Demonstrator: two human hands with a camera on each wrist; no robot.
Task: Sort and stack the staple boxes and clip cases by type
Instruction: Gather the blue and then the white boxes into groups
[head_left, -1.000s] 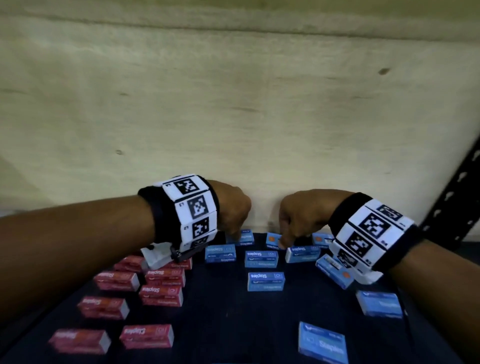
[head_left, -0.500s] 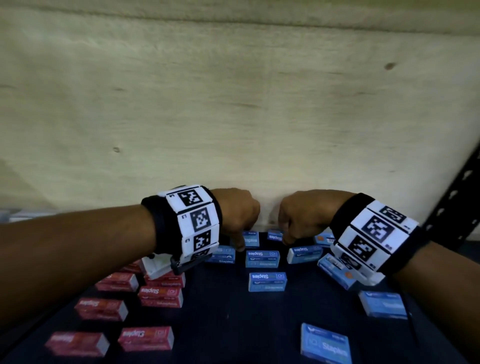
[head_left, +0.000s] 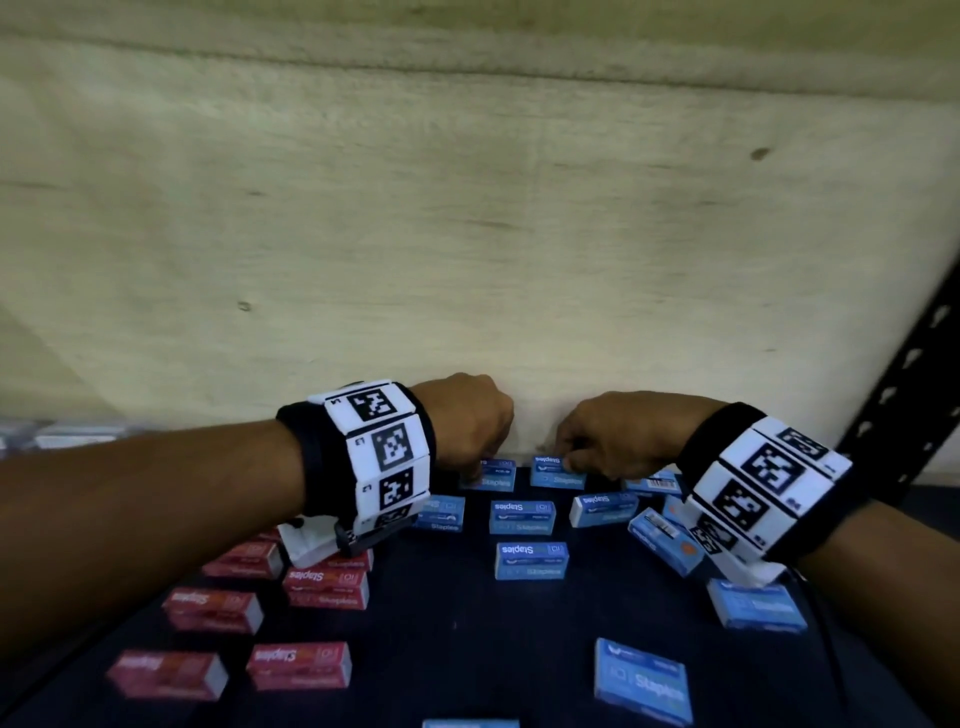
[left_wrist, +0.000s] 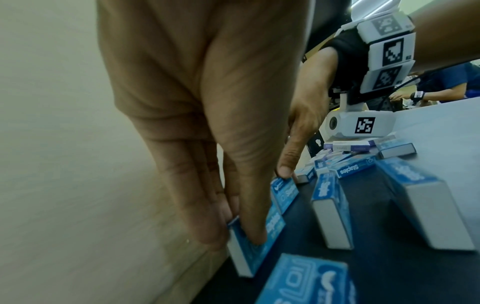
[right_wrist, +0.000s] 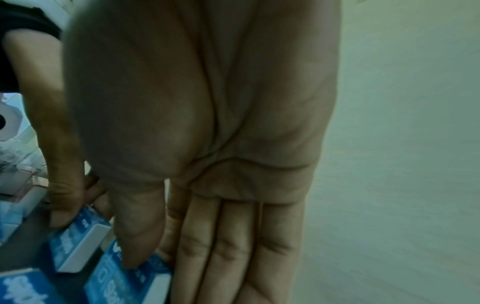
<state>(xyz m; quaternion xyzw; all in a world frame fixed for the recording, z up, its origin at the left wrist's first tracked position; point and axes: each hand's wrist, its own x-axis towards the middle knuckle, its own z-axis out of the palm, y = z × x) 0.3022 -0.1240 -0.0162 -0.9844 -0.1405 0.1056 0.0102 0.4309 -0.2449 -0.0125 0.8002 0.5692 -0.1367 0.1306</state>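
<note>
**Hands down on the back-row blue boxes**

Boxes nearest: red staple boxes (head_left: 306, 667) grouped front left, loose blue staple boxes (head_left: 530, 560) mid-table and right, unstacked. Farther back, since a second ago: both hands dropped from hovering onto the row against the wall (head_left: 467, 234). Left hand (head_left: 467, 415) now pinching left back box (left_wrist: 249, 242) between thumb and fingers. Right hand (head_left: 618, 431) likewise clamped, thumb on top, on right back box (right_wrist: 124, 283). Both boxes still on the table (head_left: 467, 649), side by side. Probably being drawn together to start the blue stack.
</note>
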